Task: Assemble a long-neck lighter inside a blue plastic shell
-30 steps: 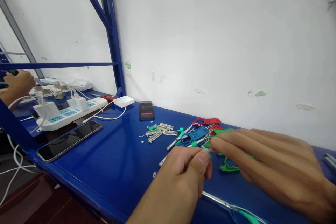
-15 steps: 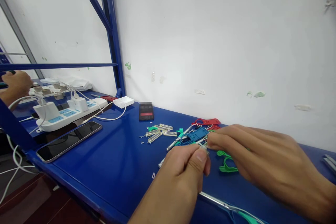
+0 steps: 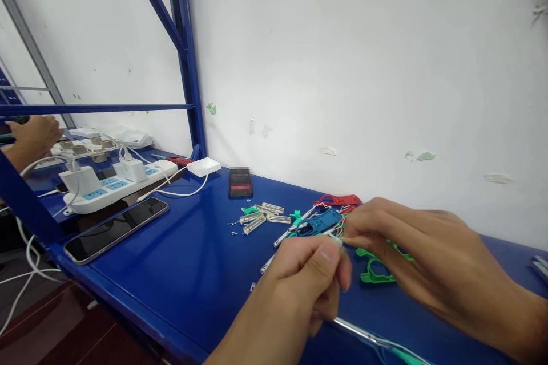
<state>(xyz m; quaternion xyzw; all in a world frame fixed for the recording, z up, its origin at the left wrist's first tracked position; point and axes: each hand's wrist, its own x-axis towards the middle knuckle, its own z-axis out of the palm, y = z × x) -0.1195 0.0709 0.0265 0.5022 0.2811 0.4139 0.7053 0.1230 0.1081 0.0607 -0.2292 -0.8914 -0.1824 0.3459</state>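
Observation:
My left hand (image 3: 299,288) is closed in a pinch over the blue bench (image 3: 184,256), thumb pressed on a small clear part (image 3: 336,238). My right hand (image 3: 423,262) reaches in from the right, its fingertips pinched together at the same small part. Just behind the fingertips lies a heap of plastic pieces: a blue one (image 3: 321,221), a red one (image 3: 338,201) and green ones (image 3: 374,274). Several small clear tubes (image 3: 261,215) lie to the left of the heap. A thin metal rod (image 3: 363,335) runs under my left hand.
A phone (image 3: 115,229) lies near the bench's front left edge. Behind it sits a white power strip (image 3: 115,181) with chargers and cables, a white box (image 3: 204,166) and a small black card (image 3: 240,181). Another person's hand (image 3: 32,136) works at far left. Blue rack posts (image 3: 184,51) stand against the white wall.
My right hand's fingers have curled in from stretched to a pinch at the small part. Both hands stay at the same spot; the view shifted slightly.

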